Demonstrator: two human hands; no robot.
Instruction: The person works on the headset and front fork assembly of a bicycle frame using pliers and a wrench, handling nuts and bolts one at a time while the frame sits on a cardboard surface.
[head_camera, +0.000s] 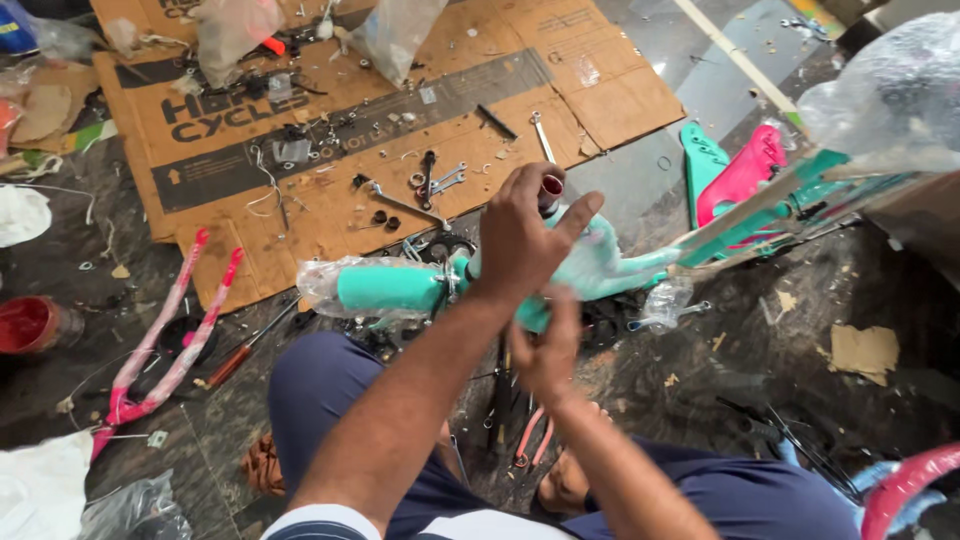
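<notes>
A teal bicycle frame, partly wrapped in clear plastic, lies across my lap above the floor. My left hand grips its upright tube from the top, right beside a dark red ring at the tube's upper end. My right hand is underneath, its blurred fingers closed against the lower end of the same tube. My knees in dark blue trousers sit below the frame.
A flattened cardboard sheet carries wrenches, small parts and plastic bags. A pink fork and a red tin lie at left. Teal and pink bicycle parts lie at right, with a pink mudguard at bottom right.
</notes>
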